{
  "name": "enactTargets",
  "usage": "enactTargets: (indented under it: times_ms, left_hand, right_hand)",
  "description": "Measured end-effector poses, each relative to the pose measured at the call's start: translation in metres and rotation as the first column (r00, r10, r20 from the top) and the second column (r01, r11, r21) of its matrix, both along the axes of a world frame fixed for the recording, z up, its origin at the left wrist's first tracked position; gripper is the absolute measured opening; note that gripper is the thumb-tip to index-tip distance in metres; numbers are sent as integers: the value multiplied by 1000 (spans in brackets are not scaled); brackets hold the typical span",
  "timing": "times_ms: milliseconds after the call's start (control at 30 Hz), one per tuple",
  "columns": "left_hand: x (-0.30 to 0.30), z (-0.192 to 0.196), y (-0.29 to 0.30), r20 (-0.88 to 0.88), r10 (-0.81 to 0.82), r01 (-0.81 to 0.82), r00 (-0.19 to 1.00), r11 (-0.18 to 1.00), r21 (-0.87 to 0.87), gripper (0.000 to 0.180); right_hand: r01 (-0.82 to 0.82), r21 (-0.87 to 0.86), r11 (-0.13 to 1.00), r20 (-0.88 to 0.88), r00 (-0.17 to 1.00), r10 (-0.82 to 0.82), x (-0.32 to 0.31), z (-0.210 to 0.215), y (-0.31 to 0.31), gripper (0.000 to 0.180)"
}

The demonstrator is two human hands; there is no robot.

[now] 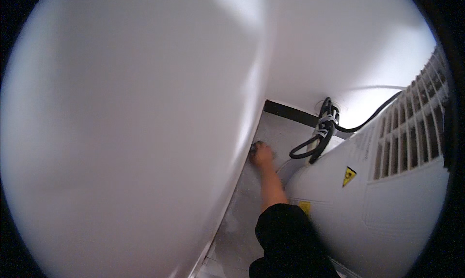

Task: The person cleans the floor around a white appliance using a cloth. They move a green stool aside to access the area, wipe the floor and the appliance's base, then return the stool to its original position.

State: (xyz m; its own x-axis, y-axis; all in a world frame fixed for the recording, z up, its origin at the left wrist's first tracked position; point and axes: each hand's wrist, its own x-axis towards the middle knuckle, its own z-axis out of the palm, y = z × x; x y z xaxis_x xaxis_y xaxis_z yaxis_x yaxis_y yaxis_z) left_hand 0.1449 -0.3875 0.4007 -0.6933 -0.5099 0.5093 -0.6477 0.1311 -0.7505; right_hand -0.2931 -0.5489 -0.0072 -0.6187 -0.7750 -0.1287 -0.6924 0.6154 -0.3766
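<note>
Sleeve: black sleeve (pixel 286 239) rises from the lower edge, forearm bare beyond it.
Labels: small yellow rectangular sticker (pixel 305 207) beside the sleeve on the white appliance (pixel 397 215); yellow triangular warning sign (pixel 348 175) farther up, by the vent grille (pixel 411 137).
Right hand (pixel 262 155): closed around a small grey object (pixel 254 148), pressed to the white wall (pixel 145 132); whether cloth or sponge, cannot tell.
Left hand: out of sight.
Cable: black coiled cord (pixel 317 137) just beyond the hand.

Left of the grip (pixel 261 155), a smooth, satin white wall (pixel 121 132); right, a glossy black rubbery cable (pixel 317 142) and a matt white plastic vented casing (pixel 402 190).
</note>
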Motion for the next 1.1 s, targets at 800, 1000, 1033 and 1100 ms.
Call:
enactTargets:
  times_ms: [800,1000,1033,1100]
  left_hand:
    - [-12,13,-24,10,-63,63,998,998,-19,41]
    - [-21,-11,-34,-9,-57,56,998,997,-56,41]
    - [-21,-13,-33,-9,-52,51,999,997,-61,41]
    - [-22,-15,-33,-23,-57,56,998,997,-54,41]
  right_hand:
    - [732,-149,664,-85,660,-746,-82,43,1,36]
    - [675,-105,730,-156,714,-683,-103,-3,0,37]
    - [633,-78,770,-149,756,-637,-104,-7,-2,37]
    - [451,-14,892,-198,873,-445,-107,-14,-8,35]
